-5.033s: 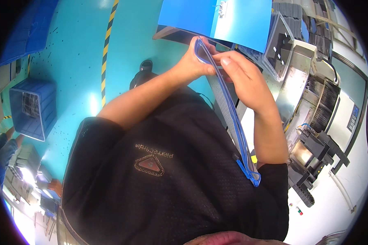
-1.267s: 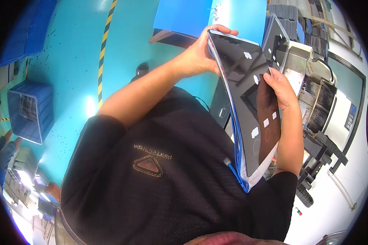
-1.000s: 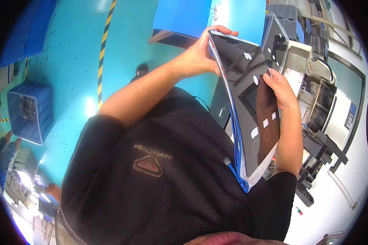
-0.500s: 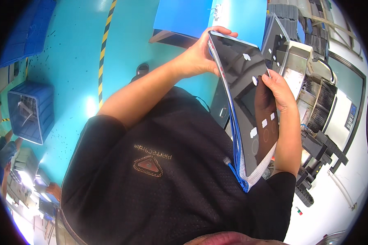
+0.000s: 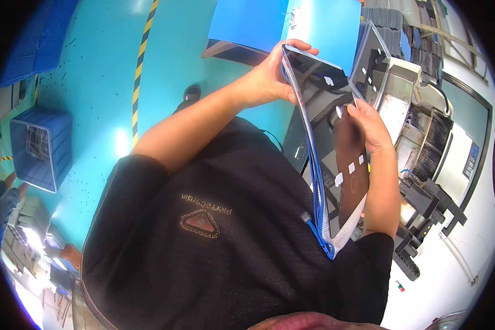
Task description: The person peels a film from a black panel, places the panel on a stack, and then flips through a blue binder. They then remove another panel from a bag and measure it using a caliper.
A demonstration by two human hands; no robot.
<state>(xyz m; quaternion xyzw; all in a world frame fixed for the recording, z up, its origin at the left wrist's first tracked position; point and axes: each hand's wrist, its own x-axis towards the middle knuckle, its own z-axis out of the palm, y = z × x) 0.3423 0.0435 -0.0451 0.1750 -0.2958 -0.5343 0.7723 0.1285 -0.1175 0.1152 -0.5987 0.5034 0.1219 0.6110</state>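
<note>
Most of the fingers on your right hand (image 5: 373, 127) are hidden behind the black panel (image 5: 324, 110), where a dark reflection (image 5: 349, 133) is blurred. The top edge cuts off the blue folder (image 5: 247, 21), while the round rim crops a co-worker (image 5: 6, 202) at your far left. You can't identify the dark specks (image 5: 73, 42) on the floor (image 5: 104, 82); they're too small.

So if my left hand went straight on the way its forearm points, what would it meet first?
Leaving aside the dark panel that your left hand grips, probably the paler part of the flat blue surface beyond it; depth is unclear, so the hand might pass above.
</note>
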